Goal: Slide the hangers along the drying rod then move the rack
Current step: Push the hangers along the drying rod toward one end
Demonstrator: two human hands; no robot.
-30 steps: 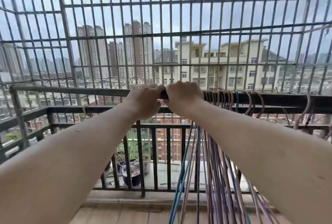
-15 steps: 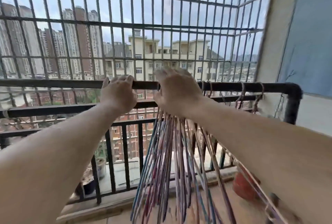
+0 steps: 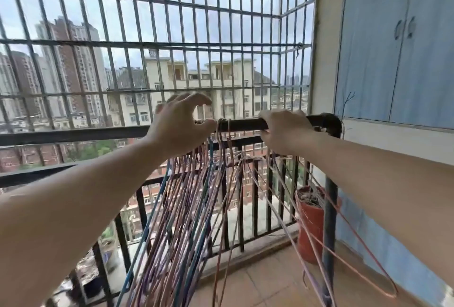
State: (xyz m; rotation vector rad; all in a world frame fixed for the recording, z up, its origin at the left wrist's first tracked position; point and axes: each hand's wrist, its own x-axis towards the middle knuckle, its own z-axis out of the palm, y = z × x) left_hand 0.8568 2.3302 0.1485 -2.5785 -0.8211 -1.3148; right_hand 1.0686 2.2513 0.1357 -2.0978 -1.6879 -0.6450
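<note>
A dark drying rod (image 3: 243, 124) runs across the balcony to an elbow (image 3: 331, 122) at the right, where a dark post (image 3: 329, 220) drops to the floor. Several thin wire hangers (image 3: 186, 210), pink, purple and blue, hang bunched from the rod and swing towards me. My left hand (image 3: 179, 122) hovers over the rod just left of the hanger hooks, fingers spread and curled, holding nothing. My right hand (image 3: 285, 132) is closed around the rod near its right end, with a few hanger hooks under it.
Behind the rod stand a black balcony railing (image 3: 137, 208) and a metal window grille (image 3: 147, 46). A red flowerpot (image 3: 310, 223) sits on the tiled floor beside the post. Blue cabinet doors (image 3: 398, 43) and a white wall close off the right side.
The bunch of hangers has slid right along the rod. My right hand moved to the rod's right end and gripped it. My left hand let go and opened.
</note>
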